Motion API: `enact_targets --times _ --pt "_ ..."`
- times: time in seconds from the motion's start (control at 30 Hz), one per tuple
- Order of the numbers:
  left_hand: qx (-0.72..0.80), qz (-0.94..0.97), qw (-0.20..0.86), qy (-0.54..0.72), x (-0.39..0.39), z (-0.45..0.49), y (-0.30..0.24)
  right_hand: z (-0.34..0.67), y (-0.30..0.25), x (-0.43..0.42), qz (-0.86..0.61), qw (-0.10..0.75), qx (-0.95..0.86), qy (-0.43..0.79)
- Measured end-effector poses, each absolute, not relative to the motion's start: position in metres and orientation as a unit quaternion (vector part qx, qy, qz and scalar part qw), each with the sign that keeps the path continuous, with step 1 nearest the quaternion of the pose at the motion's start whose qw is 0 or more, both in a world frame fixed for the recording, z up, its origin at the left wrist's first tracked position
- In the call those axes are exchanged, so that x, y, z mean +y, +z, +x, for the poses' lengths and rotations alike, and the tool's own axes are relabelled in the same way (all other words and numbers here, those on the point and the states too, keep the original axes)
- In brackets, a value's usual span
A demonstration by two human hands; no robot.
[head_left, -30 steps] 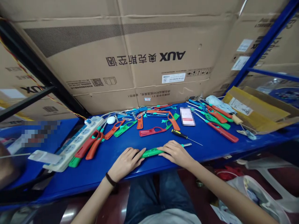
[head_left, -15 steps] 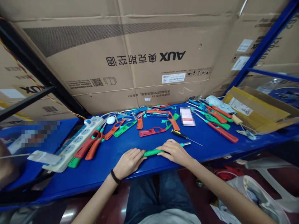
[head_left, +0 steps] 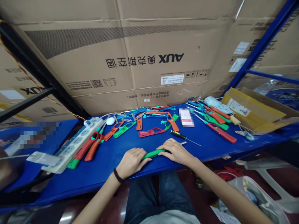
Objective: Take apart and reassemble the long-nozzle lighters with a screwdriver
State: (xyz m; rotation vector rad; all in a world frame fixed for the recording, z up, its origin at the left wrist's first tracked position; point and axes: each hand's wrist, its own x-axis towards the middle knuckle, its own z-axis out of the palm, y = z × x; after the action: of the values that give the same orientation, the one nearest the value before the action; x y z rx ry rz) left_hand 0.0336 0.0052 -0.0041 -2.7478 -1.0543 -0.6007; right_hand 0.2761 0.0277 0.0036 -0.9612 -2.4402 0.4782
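Note:
Both my hands grip a green long-nosed lighter (head_left: 153,153) low over the front of the blue table. My left hand (head_left: 132,160) is closed round its left end, the thumb along the near side. Farther along the handle, my right hand (head_left: 174,150) has its fingers wrapped over it, and the metal nozzle tip pokes out beyond them to the right. Past my hands lies a yellow-and-black screwdriver (head_left: 178,134). A red casing half (head_left: 151,133), an orange one (head_left: 139,121) and a green one (head_left: 125,129) lie farther back.
A white power strip (head_left: 77,141) runs along the left, with red and orange lighters against it. Several lighters (head_left: 215,121) lie at the right beside a yellow-taped carton (head_left: 247,105). A large cardboard box (head_left: 140,37) walls the back. Another person's hand (head_left: 7,168) shows at far left.
My left thumb has shifted out from the lighter's end, and the lighter is tilted a little more, its nozzle showing less beyond my right hand. The view has moved slightly.

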Motion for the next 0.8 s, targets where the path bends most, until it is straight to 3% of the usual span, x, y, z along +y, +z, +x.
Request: enact_targets --times 0.1,0.23,0.3,0.43,0.5,0.63,0.8 --pt "-0.385 -0.896 -0.022 -0.222 0.001 0.033 -0.002 0.280 0.010 0.025 -0.350 0.258 -0.887 0.155" --pt "-0.491 -0.811 -0.150 -0.279 -0.008 0.032 0.001 0.284 0.014 0.016 -0.437 0.440 -0.774 0.125" --pt "-0.533 -0.764 -0.199 -0.304 -0.013 0.035 0.002 0.281 0.012 0.013 -0.499 0.502 -0.678 0.199" --pt "-0.551 -0.720 -0.261 -0.331 -0.023 0.050 0.000 0.263 0.010 0.014 -0.468 0.491 -0.563 0.472" --pt "-0.547 -0.713 -0.279 -0.340 -0.026 0.056 -0.001 0.254 0.012 0.016 -0.440 0.478 -0.527 0.548" --pt "-0.541 -0.699 -0.300 -0.357 -0.029 0.065 -0.002 0.244 0.017 0.017 -0.410 0.477 -0.487 0.605" --pt "-0.547 -0.681 -0.323 -0.366 -0.028 0.067 -0.001 0.239 0.015 0.017 -0.414 0.517 -0.464 0.588"
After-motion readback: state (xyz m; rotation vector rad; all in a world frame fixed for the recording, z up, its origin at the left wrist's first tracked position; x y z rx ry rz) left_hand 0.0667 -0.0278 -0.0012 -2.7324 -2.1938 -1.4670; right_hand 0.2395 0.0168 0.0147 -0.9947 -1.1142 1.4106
